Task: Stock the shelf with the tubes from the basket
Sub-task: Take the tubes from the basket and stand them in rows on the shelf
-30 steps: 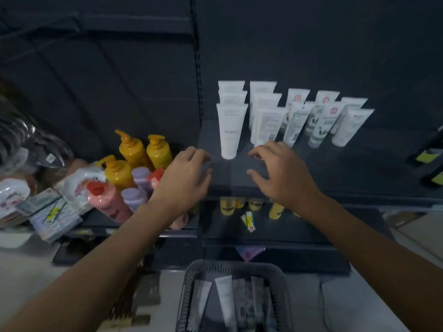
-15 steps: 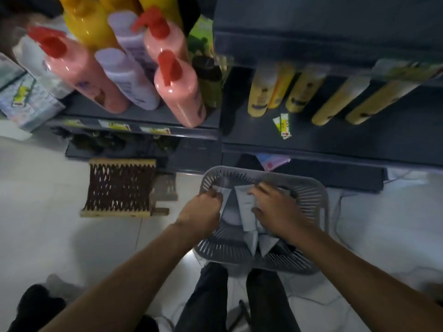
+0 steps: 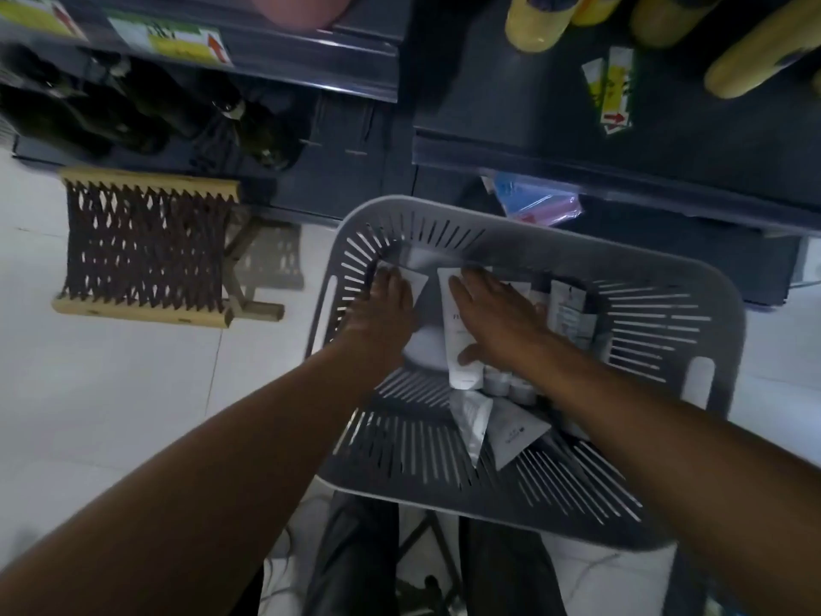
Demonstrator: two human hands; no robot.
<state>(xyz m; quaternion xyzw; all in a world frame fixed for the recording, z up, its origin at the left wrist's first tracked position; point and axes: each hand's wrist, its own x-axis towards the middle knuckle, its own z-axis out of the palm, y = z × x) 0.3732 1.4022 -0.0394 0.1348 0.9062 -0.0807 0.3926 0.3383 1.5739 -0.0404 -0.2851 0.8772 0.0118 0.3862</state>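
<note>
A grey slotted basket (image 3: 666, 331) stands on the floor in front of me and holds several white tubes. My left hand (image 3: 382, 313) lies inside it on a white tube (image 3: 420, 349) at the basket's left. My right hand (image 3: 497, 317) rests on a longer white tube (image 3: 460, 349) in the middle, fingers along it and thumb under its lower end. More tubes (image 3: 493, 422) lie below my hands and at the right (image 3: 568, 313). The dark shelf (image 3: 622, 171) fills the top of the view.
A small woven wooden stool (image 3: 142, 246) stands on the white tiled floor left of the basket. Yellow tubes (image 3: 537, 20) hang over the low shelf at top right. Dark bottles (image 3: 133, 113) fill the bottom shelf at left. My legs (image 3: 355, 557) are below the basket.
My view dropped from the upper shelf to the basket on the floor. Both hands went from the shelf edge into the basket and now lie on white tubes.
</note>
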